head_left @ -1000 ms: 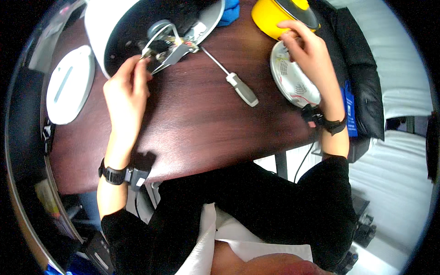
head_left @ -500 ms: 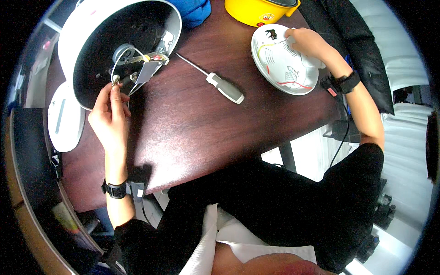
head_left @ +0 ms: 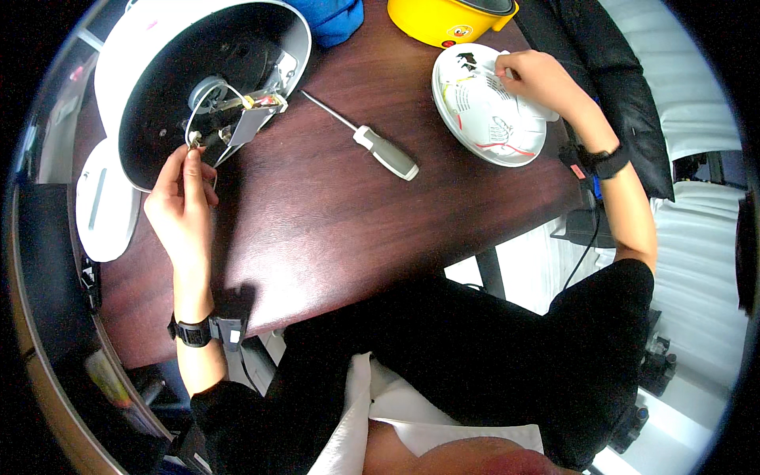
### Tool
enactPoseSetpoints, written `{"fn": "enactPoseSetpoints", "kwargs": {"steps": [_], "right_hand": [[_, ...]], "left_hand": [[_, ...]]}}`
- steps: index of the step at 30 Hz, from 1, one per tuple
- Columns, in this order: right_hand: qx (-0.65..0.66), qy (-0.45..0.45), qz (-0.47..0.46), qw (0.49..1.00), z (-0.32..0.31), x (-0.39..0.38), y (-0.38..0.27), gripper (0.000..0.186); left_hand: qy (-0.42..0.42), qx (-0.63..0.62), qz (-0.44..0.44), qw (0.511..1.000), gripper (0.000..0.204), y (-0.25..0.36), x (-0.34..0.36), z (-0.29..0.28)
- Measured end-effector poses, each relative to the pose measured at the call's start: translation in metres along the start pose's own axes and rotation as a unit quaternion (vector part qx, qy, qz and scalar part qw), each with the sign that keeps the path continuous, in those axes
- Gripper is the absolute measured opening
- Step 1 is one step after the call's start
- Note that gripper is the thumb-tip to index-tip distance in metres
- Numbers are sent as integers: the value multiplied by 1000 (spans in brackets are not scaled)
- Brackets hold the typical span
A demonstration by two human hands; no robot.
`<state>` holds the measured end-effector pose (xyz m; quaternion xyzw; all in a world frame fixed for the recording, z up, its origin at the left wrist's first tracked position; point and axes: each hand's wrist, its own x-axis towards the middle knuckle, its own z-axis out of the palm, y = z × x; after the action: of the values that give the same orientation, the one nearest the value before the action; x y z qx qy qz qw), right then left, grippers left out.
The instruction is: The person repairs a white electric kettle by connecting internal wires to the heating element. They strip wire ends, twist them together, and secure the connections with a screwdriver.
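Spanning dark wood table (head_left: 317, 229): left hand (head_left: 180, 207) fingers pinching wire (head_left: 192, 141), right hand (head_left: 537, 79) fingers unclear.

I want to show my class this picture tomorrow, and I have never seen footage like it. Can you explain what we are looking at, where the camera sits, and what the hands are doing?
There is no machine here: a person sits at a dark wooden table, filmed from a wide-angle camera on their own head, looking down. That lens bends the edges.

The left hand pinches a small metal part at the wiring inside an opened white appliance shell. The right hand reaches into a white plate that holds small parts and a red wire; whether its grip closes on anything is unclear.

A screwdriver lies between them, untouched. A yellow cooker pot and a white lid sit at the table's edges.
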<state>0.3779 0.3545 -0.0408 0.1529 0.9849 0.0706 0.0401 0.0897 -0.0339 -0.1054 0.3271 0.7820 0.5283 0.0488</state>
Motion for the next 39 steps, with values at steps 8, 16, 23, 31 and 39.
{"fn": "enactPoseSetpoints", "kwargs": {"steps": [8, 16, 23, 31, 39], "right_hand": [[322, -62, 88, 941, -9, -35, -4, 15], [685, -70, 171, 705, 11, -57, -24, 20], [495, -77, 191, 844, 17, -60, -23, 18], [174, -35, 117, 977, 6, -73, -43, 15], [157, -58, 13, 986, 27, -60, -54, 12]], "left_hand": [[-9, -16, -12, 1000, 22, -3, 1, 0], [-13, -4, -2, 1000, 22, -7, 2, -1], [-11, -1, 0, 1000, 22, -6, 1, -3], [-7, -8, -5, 1000, 22, -7, 1, 0], [-11, -13, -3, 1000, 22, -7, 2, 0]]}}
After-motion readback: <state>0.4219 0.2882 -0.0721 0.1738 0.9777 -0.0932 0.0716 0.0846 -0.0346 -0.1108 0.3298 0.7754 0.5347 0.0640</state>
